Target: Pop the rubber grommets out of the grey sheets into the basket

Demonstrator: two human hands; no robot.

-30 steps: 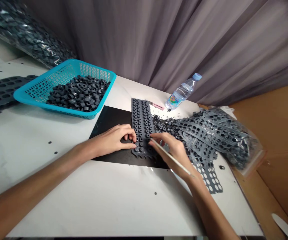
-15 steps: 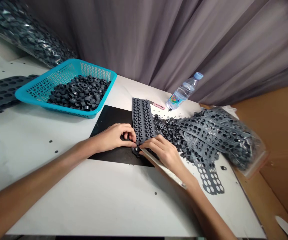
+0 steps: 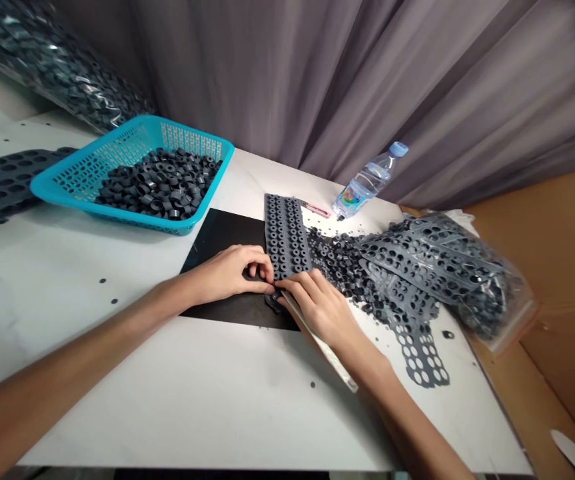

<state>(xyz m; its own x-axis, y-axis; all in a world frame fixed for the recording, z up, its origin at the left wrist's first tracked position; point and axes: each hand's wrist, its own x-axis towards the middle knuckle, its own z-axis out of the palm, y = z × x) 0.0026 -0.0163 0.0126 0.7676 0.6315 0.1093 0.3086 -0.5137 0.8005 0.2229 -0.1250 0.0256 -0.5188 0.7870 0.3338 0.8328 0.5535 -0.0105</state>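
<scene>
A dark grey rubber sheet (image 3: 286, 233) with rows of ring-shaped parts lies on a black mat (image 3: 230, 313). At its near end my left hand (image 3: 240, 272) is closed, thumb and fingertips pinching at the edge; what is between them is too small to make out. My right hand (image 3: 314, 300) grips a thin, pale, stick-like tool (image 3: 334, 365), its tail sticking out under the palm toward me. The tool's tip meets the sheet's edge beside my left thumb and is hidden by the fingers.
A turquoise basket (image 3: 112, 212) of small black rings stands at the left. Right of the sheet are a pile of loose rings (image 3: 342, 263), punched-out sheets (image 3: 422, 360) and a plastic bag (image 3: 502, 300). A water bottle (image 3: 367, 180) and pink cutter (image 3: 317, 210) lie behind.
The pale tool's tail has swung slightly left and down, away from my right wrist. My left hand has stayed at the sheet's near edge; the view has shifted a little.
</scene>
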